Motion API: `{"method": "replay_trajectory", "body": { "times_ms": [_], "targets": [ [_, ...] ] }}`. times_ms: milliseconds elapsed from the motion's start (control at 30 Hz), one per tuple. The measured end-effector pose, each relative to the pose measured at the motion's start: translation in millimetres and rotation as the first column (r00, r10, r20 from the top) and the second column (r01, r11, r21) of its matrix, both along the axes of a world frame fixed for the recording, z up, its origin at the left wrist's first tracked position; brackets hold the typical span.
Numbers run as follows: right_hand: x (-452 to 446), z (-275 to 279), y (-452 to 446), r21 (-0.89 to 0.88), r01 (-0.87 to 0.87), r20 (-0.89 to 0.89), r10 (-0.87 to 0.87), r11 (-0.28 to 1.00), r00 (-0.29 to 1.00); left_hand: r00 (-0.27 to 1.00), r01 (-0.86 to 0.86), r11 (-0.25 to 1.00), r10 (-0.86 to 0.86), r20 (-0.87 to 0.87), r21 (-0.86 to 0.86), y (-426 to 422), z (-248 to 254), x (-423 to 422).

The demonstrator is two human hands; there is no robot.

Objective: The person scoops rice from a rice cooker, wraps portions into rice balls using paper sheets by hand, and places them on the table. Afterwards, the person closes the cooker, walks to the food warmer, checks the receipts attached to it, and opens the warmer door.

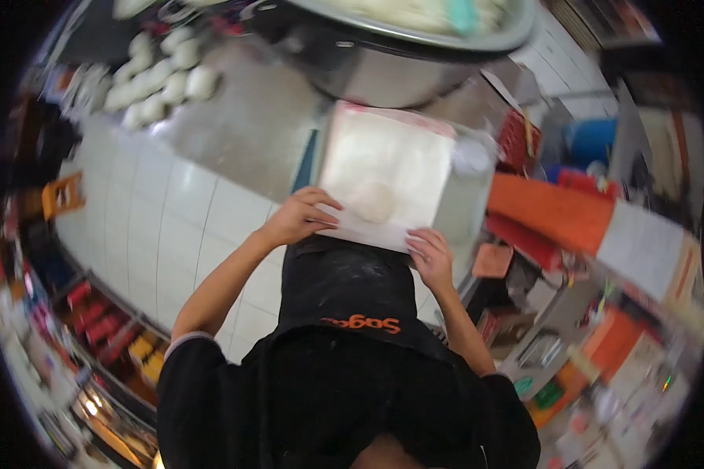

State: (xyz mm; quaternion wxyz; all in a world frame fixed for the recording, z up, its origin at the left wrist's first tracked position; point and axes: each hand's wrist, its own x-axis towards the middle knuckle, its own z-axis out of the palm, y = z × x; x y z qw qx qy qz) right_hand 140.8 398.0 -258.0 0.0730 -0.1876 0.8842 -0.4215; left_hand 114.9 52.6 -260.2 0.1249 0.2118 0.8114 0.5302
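A white sheet [414, 160] with pinkish edges lies in front of me, apparently on a pile of similar sheets. Near its close edge rests a round, pale piece of dough [375, 202]. My left hand [307, 216] is closed on the sheet's near left corner, with the fingertips on top. At the near right corner, my right hand [431, 253] grips the same sheet between thumb and fingers. The dough sits between both hands, touched by neither. The thumbs are mostly hidden.
Beyond the sheet stands a large metal basin [414, 39] with pale contents and a turquoise tool [461, 16]. Several dough balls [176, 86] sit at the left of the metal table [250, 125]. An orange cloth [547, 207] and a red bag [516, 141] lie to the right.
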Motion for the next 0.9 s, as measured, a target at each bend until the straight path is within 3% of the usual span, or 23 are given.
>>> {"method": "replay_trajectory", "body": {
  "times_ms": [67, 100, 133, 167, 233, 267, 300, 333, 400, 433, 467, 500, 533, 600, 633, 700, 733, 767, 800, 867, 900],
  "targets": [
    [-10.5, -3.0, -5.2, -0.156, 0.110, 0.068, -0.100, 0.982, 0.993, 0.996, 0.012, 0.998, -0.017, 0.089, 0.058, 4.8, -2.3, -8.5],
    [-9.1, -9.6, -4.2, -0.155, 0.147, 0.082, -0.135, 0.977, 0.987, 0.975, -0.130, 0.982, 0.101, 0.199, 0.138, 6.5, -5.3, -9.0],
    [-11.3, -17.1, -2.7, -0.199, 0.307, 0.311, -0.237, 0.931, 0.920, 0.924, -0.282, 0.940, 0.212, 0.317, 0.191, 7.7, -9.3, -13.7],
    [-11.0, -23.3, -5.6, -0.211, 0.462, 0.527, -0.298, 0.862, 0.796, 0.924, -0.260, 0.949, 0.191, 0.330, 0.180, 6.4, -16.2, -15.7],
    [-20.6, -26.5, -19.2, -0.265, 0.540, 0.547, -0.337, 0.799, 0.767, 0.790, -0.379, 0.925, 0.337, 0.512, -0.024, 7.9, -28.5, -21.1],
    [-23.5, -27.2, -25.1, -0.317, 0.594, 0.554, -0.364, 0.740, 0.749, 0.791, -0.370, 0.928, 0.335, 0.512, -0.035, 12.3, -29.6, -23.0],
    [-21.8, -32.2, -25.0, -0.194, 0.604, 0.503, -0.450, 0.773, 0.737, 0.785, -0.452, 0.890, 0.428, 0.449, -0.058, 22.1, -28.0, -25.9],
    [-20.2, -31.9, -25.2, -0.199, 0.610, 0.511, -0.450, 0.767, 0.733, 0.767, -0.531, 0.844, 0.516, 0.381, -0.074, 31.8, -24.4, -29.2],
    [-17.7, -27.0, -25.6, 0.138, 0.569, 0.453, -0.563, 0.810, 0.691, 0.776, -0.531, 0.832, 0.554, 0.301, -0.162, 41.3, -12.1, -41.8],
    [-18.8, -25.6, -25.4, 0.139, 0.571, 0.457, -0.564, 0.809, 0.688, 0.812, -0.460, 0.819, 0.544, 0.210, -0.344, 44.9, -6.3, -48.6],
    [-22.8, -24.7, -24.8, 0.250, 0.475, 0.413, -0.537, 0.843, 0.736, 0.848, -0.389, 0.763, 0.516, 0.124, -0.516, 48.5, -5.0, -53.7],
    [-25.9, -21.8, -24.8, 0.362, 0.374, 0.373, -0.501, 0.854, 0.781, 0.840, -0.405, 0.755, 0.530, 0.117, -0.516, 51.6, -12.8, -54.7],
    [-30.4, -12.1, -28.0, 0.362, 0.375, 0.374, -0.501, 0.854, 0.780, 0.840, -0.404, 0.755, 0.529, 0.117, -0.517, 55.6, -15.5, -51.4],
    [-46.7, 5.3, -36.9, 0.546, 0.249, 0.384, -0.502, 0.800, 0.775, 0.767, -0.637, 0.706, 0.621, -0.162, -0.308, 62.0, -18.5, -52.0],
    [-54.8, 2.8, -38.7, 0.542, 0.255, 0.376, -0.503, 0.801, 0.778, 0.766, -0.640, 0.707, 0.620, -0.170, -0.303, 61.6, -18.5, -47.9],
    [-76.3, -8.6, -40.2, 0.436, 0.405, -0.128, -0.390, 0.804, 0.912, 0.669, -0.620, 0.776, 0.448, -0.593, -0.112, 61.5, -17.7, -27.6],
    [-93.6, -12.4, -41.8, 0.375, 0.387, -0.219, -0.325, 0.842, 0.920, 0.673, -0.616, 0.779, 0.445, -0.590, -0.115, 61.8, -21.7, -14.3],
    [-115.4, -17.1, -44.2, 0.313, 0.358, -0.312, -0.261, 0.880, 0.914, 0.836, -0.325, 0.930, 0.199, -0.512, -0.170, 61.2, -26.9, -1.2],
    [-133.6, -25.2, -46.8, 0.326, 0.272, -0.243, -0.198, 0.905, 0.950, 0.903, 0.002, 0.981, -0.085, -0.420, -0.194, 59.8, -28.8, 5.9],
    [-164.0, -32.3, -52.2, 0.326, 0.190, -0.173, -0.139, 0.926, 0.975, 0.889, 0.044, 0.969, -0.150, -0.433, -0.244, 62.3, -26.1, 6.7],
    [-176.7, -29.5, -54.0, 0.382, 0.071, -0.025, -0.067, 0.921, 0.997, 0.873, 0.079, 0.955, -0.205, -0.442, -0.287, 63.6, -24.7, 6.8]
  ]
}}
